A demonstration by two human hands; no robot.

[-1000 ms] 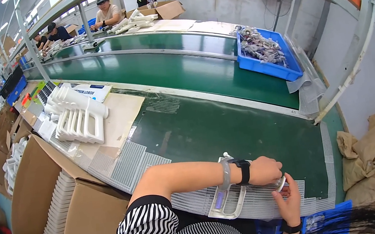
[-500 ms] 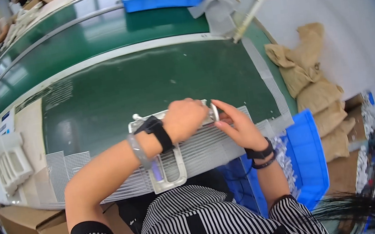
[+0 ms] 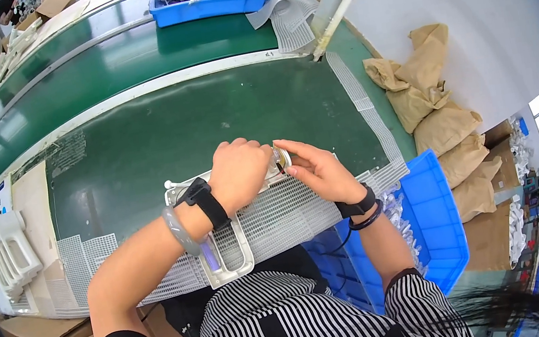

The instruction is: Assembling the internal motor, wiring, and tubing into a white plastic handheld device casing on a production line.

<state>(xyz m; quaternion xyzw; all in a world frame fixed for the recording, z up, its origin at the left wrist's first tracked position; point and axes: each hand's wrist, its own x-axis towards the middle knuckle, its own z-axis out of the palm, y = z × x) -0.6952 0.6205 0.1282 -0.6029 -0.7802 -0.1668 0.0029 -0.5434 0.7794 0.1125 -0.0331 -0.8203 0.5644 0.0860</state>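
A white plastic housing (image 3: 246,253) with a looped handle lies at the near edge of the bench, in front of my body. Inside its left side shows a purple strip (image 3: 210,255). My left hand (image 3: 239,171) is closed over the upper arm of the housing, its knuckles up and its fingertips hidden. At that arm's right end sits a small round part (image 3: 281,159) with a pale rim and a clear, partly dark middle. The thumb and fingers of my right hand (image 3: 322,171) close round its right side.
White mesh matting (image 3: 283,216) covers the bench's near edge. Stacked white housings (image 3: 9,253) stand at left, above a cardboard box (image 3: 44,331). A blue bin (image 3: 438,214) with small parts is at right. Beyond are a blue tray (image 3: 212,7), a pole (image 3: 346,2) and brown sacks (image 3: 447,133).
The view has shifted a little, so the bench and hands appear slightly further left. My right fingers have moved closer round the round part, which is now turned and shows its clear middle.
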